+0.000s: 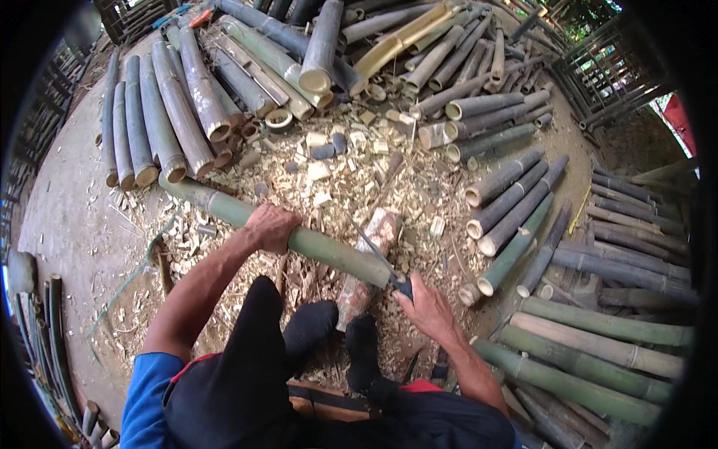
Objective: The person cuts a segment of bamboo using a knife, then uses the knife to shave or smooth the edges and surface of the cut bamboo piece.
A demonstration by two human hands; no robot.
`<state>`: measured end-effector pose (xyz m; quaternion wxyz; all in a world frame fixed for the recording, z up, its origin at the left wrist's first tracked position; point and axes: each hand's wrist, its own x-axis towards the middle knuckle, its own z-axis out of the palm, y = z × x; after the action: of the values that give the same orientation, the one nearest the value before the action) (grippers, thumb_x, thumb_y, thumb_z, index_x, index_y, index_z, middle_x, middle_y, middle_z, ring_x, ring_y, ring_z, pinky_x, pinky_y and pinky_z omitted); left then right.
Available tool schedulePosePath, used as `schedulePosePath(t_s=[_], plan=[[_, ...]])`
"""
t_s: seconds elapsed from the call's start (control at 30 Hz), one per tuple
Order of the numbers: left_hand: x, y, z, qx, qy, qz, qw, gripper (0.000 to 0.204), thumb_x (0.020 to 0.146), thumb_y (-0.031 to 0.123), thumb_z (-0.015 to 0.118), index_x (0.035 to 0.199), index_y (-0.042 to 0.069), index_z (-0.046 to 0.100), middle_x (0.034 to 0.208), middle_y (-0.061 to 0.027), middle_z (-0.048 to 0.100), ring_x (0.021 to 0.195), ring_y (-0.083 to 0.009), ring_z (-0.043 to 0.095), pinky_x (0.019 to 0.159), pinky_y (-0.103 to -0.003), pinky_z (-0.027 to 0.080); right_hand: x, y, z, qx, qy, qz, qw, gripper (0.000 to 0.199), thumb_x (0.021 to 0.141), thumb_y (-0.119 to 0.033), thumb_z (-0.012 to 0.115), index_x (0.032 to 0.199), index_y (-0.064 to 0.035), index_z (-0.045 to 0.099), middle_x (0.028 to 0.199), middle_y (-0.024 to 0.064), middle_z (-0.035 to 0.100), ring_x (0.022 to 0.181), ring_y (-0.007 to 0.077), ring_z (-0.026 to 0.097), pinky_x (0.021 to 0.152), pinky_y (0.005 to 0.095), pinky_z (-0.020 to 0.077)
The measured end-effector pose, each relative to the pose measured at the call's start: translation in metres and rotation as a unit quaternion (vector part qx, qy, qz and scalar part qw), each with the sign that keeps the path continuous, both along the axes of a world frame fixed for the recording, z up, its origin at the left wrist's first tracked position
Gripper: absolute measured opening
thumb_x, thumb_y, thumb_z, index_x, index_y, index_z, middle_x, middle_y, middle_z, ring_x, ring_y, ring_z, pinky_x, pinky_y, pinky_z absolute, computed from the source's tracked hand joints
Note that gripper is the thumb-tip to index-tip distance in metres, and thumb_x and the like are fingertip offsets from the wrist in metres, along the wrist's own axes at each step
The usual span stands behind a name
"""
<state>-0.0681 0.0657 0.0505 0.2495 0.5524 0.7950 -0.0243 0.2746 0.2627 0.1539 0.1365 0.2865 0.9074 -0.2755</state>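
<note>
Head view: what's gripped?

Left hand wraps around a green, round bamboo pole; right hand closes on a dark-handled metal knife, blade at the pole's right end.

Where's the pole?

Slantwise, over a mottled whitish-red log.

Room?

Far end: little, near cylindrical grey bamboo tubes. Right end: open, chip-strewn ground.

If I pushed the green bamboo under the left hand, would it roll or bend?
The bamboo would probably roll, because it's round, but the left hand on it might stop that. It likely won't bend much: it looks thick and straight. It also looks smooth, so it may be slippery.
</note>
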Motion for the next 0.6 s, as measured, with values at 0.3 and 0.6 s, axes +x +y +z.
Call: schedulePosePath(t_s=[0.3,0.6], plan=[[0.002,0.003,-0.007,0.050,-0.008,-0.008,0.999,0.036,0.066,0.021,0.082,0.100,0.014,0.071,0.090,-0.0085,0.075,0.086,-0.0317,0.075,0.075,-0.048,0.059,0.026,0.014,-0.036,0.039,0.053,0.034,0.997,0.035,0.101,-0.023,0.073,0.116,-0.0004,0.050,0.084,0.0279,0.070,0.072,0.0473,0.072,0.063,0.0548,0.0567],[0.008,-0.006,-0.013,0.076,0.009,0.022,0.997,0.037,0.068,0.021,0.082,0.102,0.015,0.070,0.100,-0.0063,0.073,0.104,-0.0286,0.073,0.097,-0.048,0.052,0.010,0.007,0.000,0.032,0.350,0.105,0.930,0.034,0.100,-0.023,0.074,0.112,0.0005,0.053,0.082,0.0229,0.070,0.067,0.0423,0.073,0.056,0.0486,0.0593]])
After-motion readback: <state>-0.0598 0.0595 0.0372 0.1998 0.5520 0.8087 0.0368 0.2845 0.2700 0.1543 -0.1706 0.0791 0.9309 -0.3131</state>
